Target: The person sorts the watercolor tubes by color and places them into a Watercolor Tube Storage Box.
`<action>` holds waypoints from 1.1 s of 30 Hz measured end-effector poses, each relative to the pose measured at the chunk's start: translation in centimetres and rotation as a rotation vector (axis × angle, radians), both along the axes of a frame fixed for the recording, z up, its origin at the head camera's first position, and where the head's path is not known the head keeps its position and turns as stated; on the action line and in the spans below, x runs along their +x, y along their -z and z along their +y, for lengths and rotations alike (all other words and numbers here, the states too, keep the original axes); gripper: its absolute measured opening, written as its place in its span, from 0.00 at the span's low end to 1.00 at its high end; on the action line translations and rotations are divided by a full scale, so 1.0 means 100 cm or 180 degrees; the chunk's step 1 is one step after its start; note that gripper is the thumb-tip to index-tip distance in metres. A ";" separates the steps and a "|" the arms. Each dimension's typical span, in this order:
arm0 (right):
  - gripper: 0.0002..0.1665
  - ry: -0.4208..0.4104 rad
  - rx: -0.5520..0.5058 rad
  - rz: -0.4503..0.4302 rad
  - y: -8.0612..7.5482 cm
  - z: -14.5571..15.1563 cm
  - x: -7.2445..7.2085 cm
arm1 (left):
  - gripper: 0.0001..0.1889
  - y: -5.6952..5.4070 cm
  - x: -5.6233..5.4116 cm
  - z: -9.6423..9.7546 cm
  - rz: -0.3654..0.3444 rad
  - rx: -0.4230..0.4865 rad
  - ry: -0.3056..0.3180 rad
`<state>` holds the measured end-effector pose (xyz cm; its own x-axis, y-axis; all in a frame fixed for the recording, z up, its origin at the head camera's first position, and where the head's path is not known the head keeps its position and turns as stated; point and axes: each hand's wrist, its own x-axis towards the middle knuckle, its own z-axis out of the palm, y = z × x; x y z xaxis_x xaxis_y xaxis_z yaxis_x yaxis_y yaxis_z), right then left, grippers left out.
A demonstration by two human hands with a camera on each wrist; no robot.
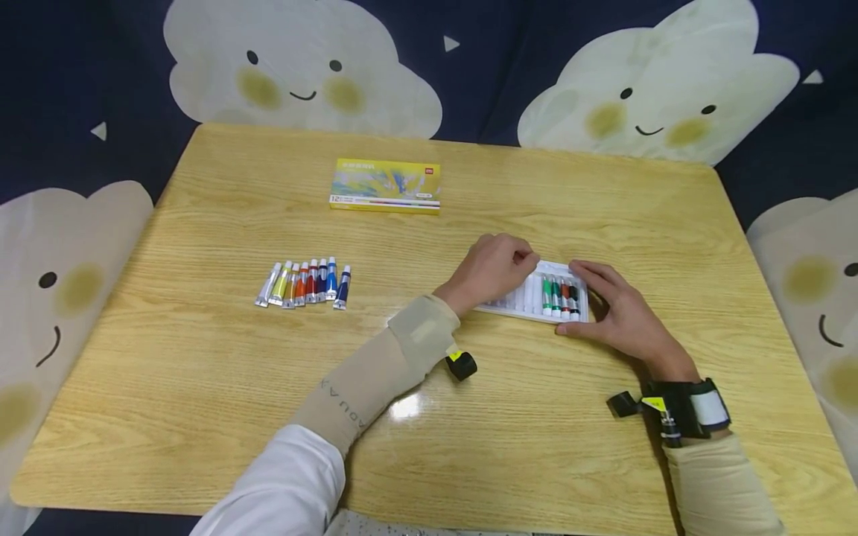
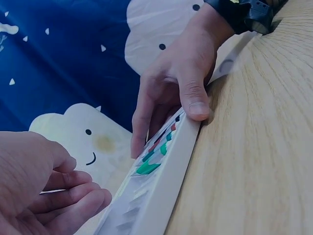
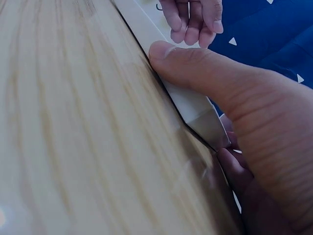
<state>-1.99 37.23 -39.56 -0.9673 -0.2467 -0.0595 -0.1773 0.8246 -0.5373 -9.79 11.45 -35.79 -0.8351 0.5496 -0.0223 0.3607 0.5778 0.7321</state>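
A white plastic tray [image 1: 529, 301] with slots lies on the table, several small paint tubes [image 1: 560, 296] in green, red-brown and black sitting in its right end. My right hand [image 1: 617, 313] grips that end, thumb on the near side and fingers on the far side. In the right wrist view, the thumb presses the tray wall [image 3: 188, 105]. Over the tray's left part is my left hand [image 1: 492, 268], its fingers loosely bent. The left wrist view shows no item in the left hand [image 2: 54, 188]. In the head view this hand hides some slots.
A row of paint tubes [image 1: 304, 283] in silver, yellow, orange, red and blue lies at the left of the wooden table [image 1: 201, 387]. A yellow paint box [image 1: 385, 186] lies farther back. Behind the table hangs dark blue cloth with cloud faces [image 1: 302, 67].
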 end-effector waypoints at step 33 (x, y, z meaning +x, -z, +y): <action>0.65 0.0013 0.0066 0.0012 0.001 0.000 0.000 | 0.14 -0.006 0.005 -0.105 0.0510 -0.0163 -0.0177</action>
<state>-1.95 37.26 -39.65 -0.9685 -0.2416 -0.0609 -0.1760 0.8362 -0.5193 -9.34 0.93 -35.14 -0.8593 0.5040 0.0868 0.4368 0.6352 0.6369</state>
